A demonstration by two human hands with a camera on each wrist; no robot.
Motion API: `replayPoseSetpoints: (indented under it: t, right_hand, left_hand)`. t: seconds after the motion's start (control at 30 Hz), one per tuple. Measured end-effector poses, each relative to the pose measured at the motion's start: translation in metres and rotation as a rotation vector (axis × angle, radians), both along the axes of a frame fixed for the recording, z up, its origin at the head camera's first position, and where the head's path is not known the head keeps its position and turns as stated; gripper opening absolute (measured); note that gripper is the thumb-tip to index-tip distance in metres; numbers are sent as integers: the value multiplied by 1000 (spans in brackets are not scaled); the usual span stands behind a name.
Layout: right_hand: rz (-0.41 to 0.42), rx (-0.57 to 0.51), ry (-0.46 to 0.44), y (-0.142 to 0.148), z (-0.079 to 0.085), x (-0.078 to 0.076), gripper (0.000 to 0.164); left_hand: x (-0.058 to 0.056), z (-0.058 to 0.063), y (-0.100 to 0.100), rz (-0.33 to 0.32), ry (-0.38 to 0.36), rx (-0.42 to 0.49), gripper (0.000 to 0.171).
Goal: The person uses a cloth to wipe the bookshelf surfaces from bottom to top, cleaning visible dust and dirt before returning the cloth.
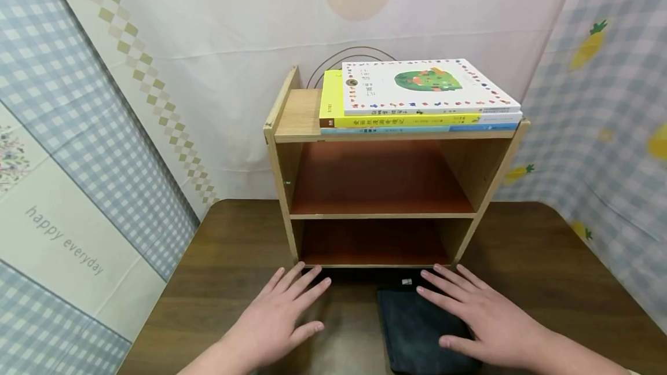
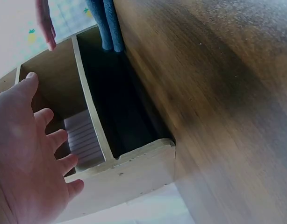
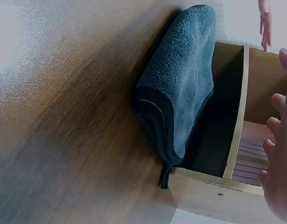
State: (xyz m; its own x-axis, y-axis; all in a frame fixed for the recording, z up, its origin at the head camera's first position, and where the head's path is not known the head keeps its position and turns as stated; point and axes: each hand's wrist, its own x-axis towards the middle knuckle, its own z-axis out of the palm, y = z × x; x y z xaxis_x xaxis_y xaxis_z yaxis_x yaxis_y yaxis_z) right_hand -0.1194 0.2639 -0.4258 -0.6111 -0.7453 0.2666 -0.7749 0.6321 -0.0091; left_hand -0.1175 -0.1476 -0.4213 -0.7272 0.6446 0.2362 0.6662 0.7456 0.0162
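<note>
My left hand (image 1: 276,320) hovers in front of the wooden shelf's lower left corner, fingers spread and holding nothing. On the other side my right hand (image 1: 490,317) is held out the same way over a folded dark blue cloth (image 1: 422,328), partly covering it in the head view. In the right wrist view, the fuzzy cloth (image 3: 181,84) has a black edge and a small loop, and lies partly in the shelf's bottom gap. The two-tier wooden shelf (image 1: 383,216) stands upright on the table, its reddish-brown compartments holding nothing.
Stacked on the shelf top are several books: a white one (image 1: 427,85) with a green picture, a yellow one (image 1: 331,97) and a blue one (image 1: 385,130) below. The brown table (image 1: 229,247) reaches a white fabric backdrop (image 1: 234,16). Checked cloth (image 1: 615,85) hangs at right.
</note>
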Motion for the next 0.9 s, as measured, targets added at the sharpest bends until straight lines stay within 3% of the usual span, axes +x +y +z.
replayPoseSetpoints:
  t: [0.6, 0.9]
  right_hand:
    - [-2, 32, 6, 1, -4, 3, 78]
    - [-29, 5, -24, -3, -10, 5, 76]
  left_hand:
    - [6, 1, -18, 165, -33, 113, 65]
    - [0, 11, -26, 331, -69, 232, 60]
